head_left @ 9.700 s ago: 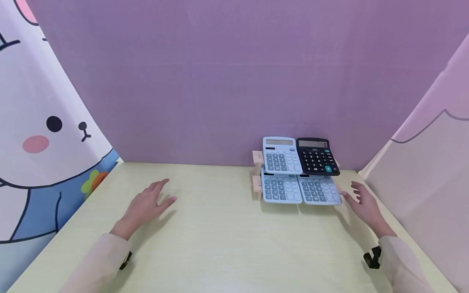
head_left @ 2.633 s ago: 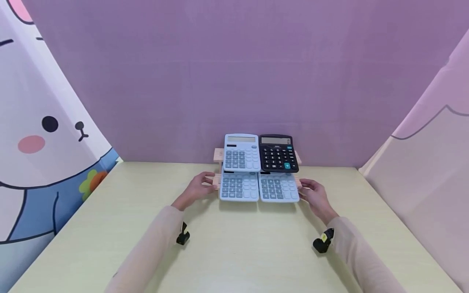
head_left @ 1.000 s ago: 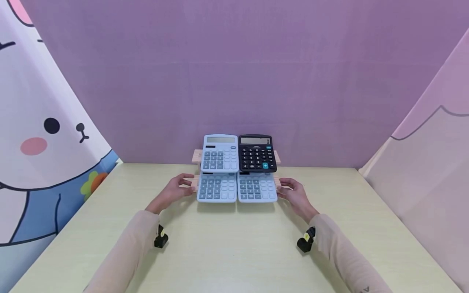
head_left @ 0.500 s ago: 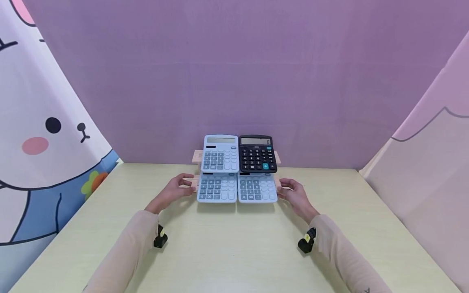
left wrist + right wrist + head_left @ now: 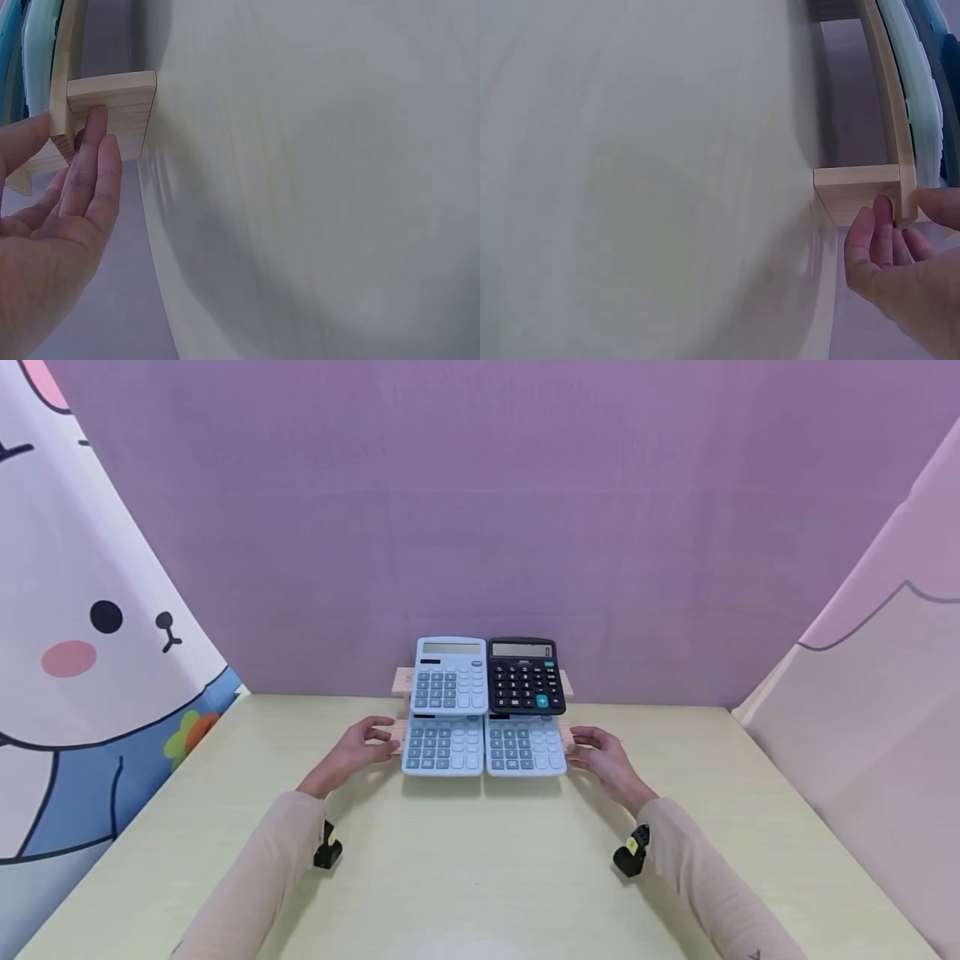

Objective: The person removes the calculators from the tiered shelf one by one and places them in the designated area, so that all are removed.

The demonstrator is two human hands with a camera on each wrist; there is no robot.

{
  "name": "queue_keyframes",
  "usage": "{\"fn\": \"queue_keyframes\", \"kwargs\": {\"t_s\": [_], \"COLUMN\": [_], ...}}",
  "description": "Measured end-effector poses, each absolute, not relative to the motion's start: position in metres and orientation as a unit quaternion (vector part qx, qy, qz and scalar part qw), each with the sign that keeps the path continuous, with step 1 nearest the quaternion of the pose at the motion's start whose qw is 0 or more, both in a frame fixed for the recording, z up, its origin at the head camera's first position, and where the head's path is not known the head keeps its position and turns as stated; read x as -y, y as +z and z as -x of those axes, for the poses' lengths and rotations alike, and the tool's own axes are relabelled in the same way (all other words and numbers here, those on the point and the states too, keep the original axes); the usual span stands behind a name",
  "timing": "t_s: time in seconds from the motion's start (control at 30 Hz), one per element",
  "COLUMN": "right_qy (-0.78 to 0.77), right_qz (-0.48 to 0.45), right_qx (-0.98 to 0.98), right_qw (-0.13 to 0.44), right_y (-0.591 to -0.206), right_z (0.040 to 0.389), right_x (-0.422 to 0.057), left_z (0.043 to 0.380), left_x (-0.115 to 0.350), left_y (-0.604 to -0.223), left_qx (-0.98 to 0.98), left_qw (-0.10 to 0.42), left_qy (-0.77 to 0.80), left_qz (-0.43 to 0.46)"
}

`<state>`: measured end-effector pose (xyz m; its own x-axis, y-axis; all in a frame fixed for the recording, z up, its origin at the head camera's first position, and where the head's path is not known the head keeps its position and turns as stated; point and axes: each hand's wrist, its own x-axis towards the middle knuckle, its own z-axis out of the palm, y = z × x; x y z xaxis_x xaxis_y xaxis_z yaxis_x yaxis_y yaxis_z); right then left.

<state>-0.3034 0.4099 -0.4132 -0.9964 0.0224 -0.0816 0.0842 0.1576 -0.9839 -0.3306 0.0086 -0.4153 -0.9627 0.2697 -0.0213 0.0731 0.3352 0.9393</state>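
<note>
A small two-tier wooden rack (image 5: 402, 682) stands near the back of the table. On its upper tier lie a light blue calculator (image 5: 450, 677) and a black calculator (image 5: 526, 677), side by side. Two more light blue calculators, one on the left (image 5: 443, 747) and one on the right (image 5: 527, 747), lie on the lower tier. My left hand (image 5: 352, 753) grips the left end of the lower shelf, thumb above and fingers underneath. At the opposite end, my right hand (image 5: 606, 763) pinches the lower shelf board (image 5: 889, 90) the same way, fingertips against the wooden leg (image 5: 855, 193).
The pale wooden table (image 5: 480, 877) spreads in front and to both sides. Close behind the rack hangs a purple backdrop (image 5: 480, 527). Printed cloth with a cartoon figure (image 5: 112, 677) borders the left side, and a pale cloth (image 5: 885, 718) the right.
Earlier the rack stood farther right, with my left hand apart from it. Both hands have since taken its ends, and it has slid left to the middle. Over the last second it holds still.
</note>
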Motion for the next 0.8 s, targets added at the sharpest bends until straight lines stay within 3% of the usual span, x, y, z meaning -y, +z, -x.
{"fn": "queue_keyframes", "kwargs": {"t_s": [0.8], "right_qy": [-0.647], "right_qz": [-0.033], "right_qx": [-0.762], "right_qw": [0.009], "right_y": [-0.383], "right_z": [0.308], "right_x": [-0.419], "left_z": [0.330], "left_x": [-0.009], "left_y": [-0.415], "left_qx": [-0.809], "left_qw": [0.089], "left_qy": [0.571], "left_qz": [-0.106]}}
